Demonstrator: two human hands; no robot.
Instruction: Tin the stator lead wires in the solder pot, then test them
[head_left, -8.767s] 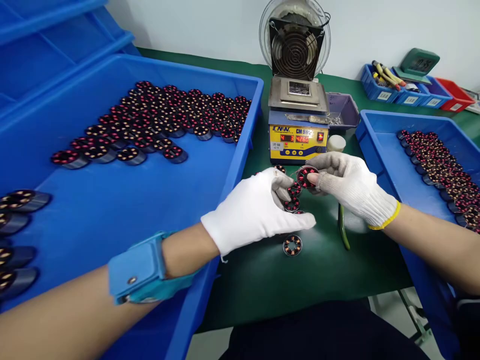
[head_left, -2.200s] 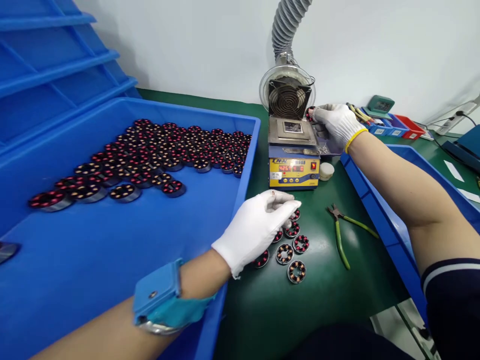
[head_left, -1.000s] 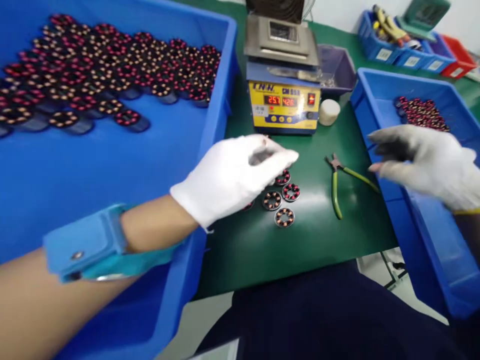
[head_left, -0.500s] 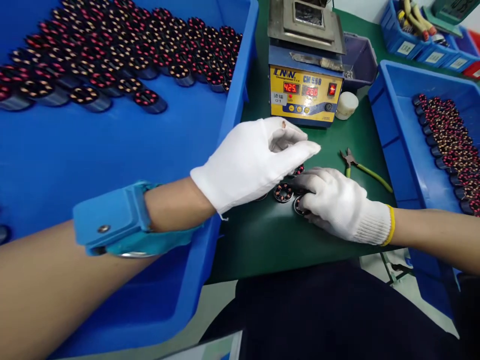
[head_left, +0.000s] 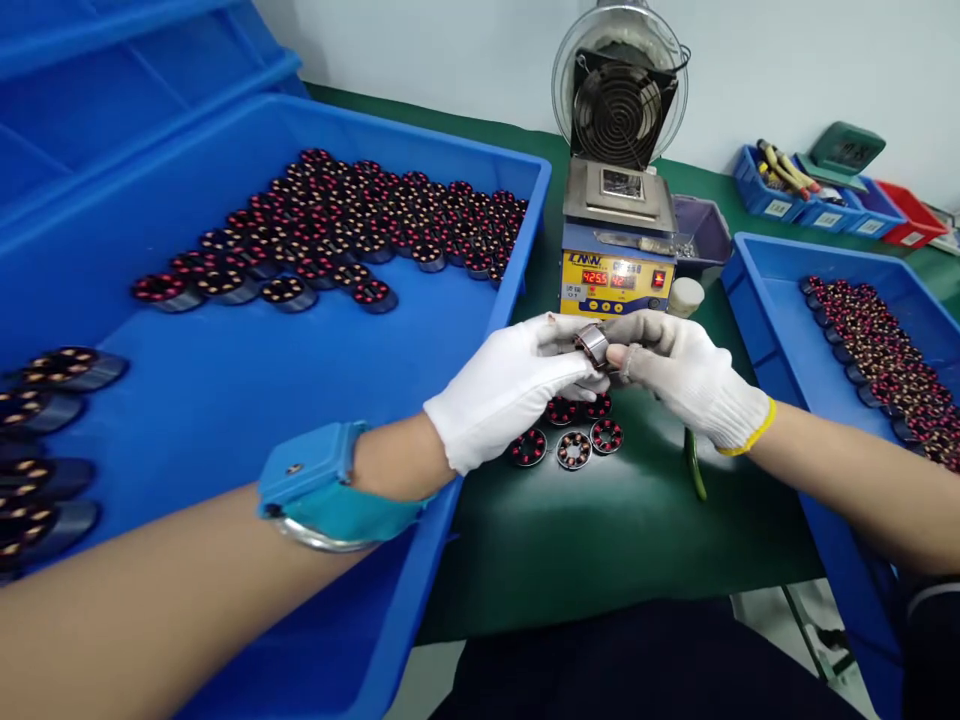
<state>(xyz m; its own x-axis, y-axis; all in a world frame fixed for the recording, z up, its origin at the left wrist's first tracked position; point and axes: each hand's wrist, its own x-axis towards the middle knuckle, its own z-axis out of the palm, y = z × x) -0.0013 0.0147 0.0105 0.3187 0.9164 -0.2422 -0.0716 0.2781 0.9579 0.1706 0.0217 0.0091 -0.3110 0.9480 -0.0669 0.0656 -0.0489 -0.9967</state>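
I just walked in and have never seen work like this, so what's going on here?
Someone's gloved right hand grips a small metal ring-shaped part, with the gloved left hand close against it. Just below, several similar parts with red or copper-coloured windings lie on the green table. Many more sit in the blue trays on either side. A yellow-fronted machine stands behind the hands, its red displays lit.

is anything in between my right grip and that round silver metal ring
Nothing visible: the white-gloved right grip touches the round, silver-sided metal ring directly, with the white-gloved left grip at its opposite side.
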